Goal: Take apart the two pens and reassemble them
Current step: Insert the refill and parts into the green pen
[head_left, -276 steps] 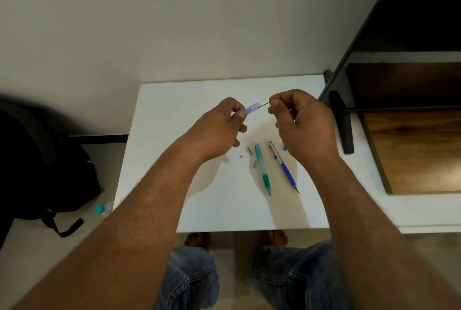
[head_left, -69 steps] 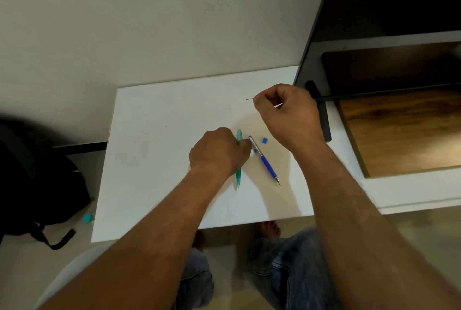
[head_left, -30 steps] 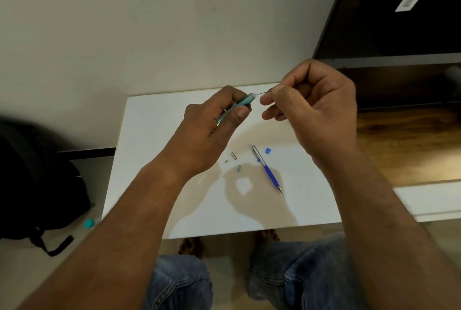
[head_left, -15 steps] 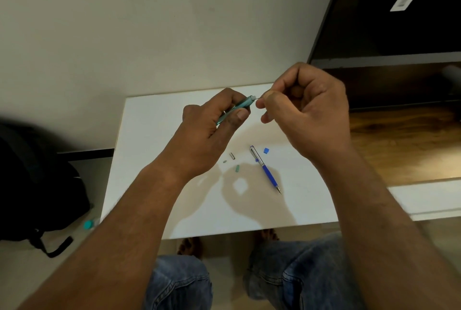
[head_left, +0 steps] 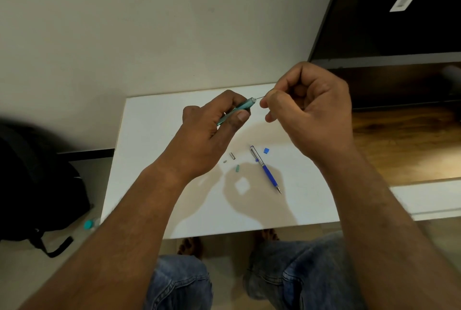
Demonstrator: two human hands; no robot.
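My left hand grips the green pen above the white table, its open end pointing right. My right hand pinches a thin dark rod whose tip sits at the green pen's opening. The blue pen lies on the table below my hands, tip toward me. Beside it lie a small blue piece, a small metal sleeve, a tiny grey bit and a small green piece.
A dark shelf unit with a wooden board stands at the right of the table. A black backpack and a teal-capped bottle lie on the floor at the left. My knees in jeans are under the front edge.
My left hand picked the green pen up off the table and raised it. My right hand brought the thin rod to its open end; the gap between the hands has closed slightly.
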